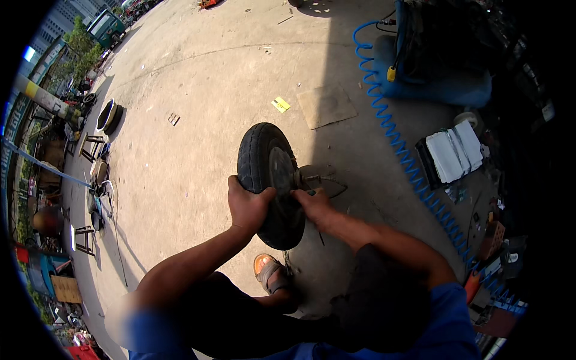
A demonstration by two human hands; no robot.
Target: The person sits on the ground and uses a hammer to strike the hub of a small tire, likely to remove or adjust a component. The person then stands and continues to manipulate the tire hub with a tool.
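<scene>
A small wheel with a worn black tyre (252,157) and a dull metal hub (280,167) stands upright, slightly tilted, in front of me. My left hand (247,205) wraps round the tyre's left side, its thumb pressed on the sidewall near the rim. On the hub side, my right hand (313,206) has its thumb and curled fingers against the wheel by the rim; part of its grip is hidden. From the hub, a thin dark cable (330,180) loops out to the right. My sandalled foot (273,273) is just below the wheel.
A blue coiled air hose (399,141) runs down the right side from a blue tank (432,87). White folded sheets (455,151) lie beside it. Ahead are a flat board (327,107) and a yellow packet (280,104). Stools (84,239) and a basin (108,115) stand left.
</scene>
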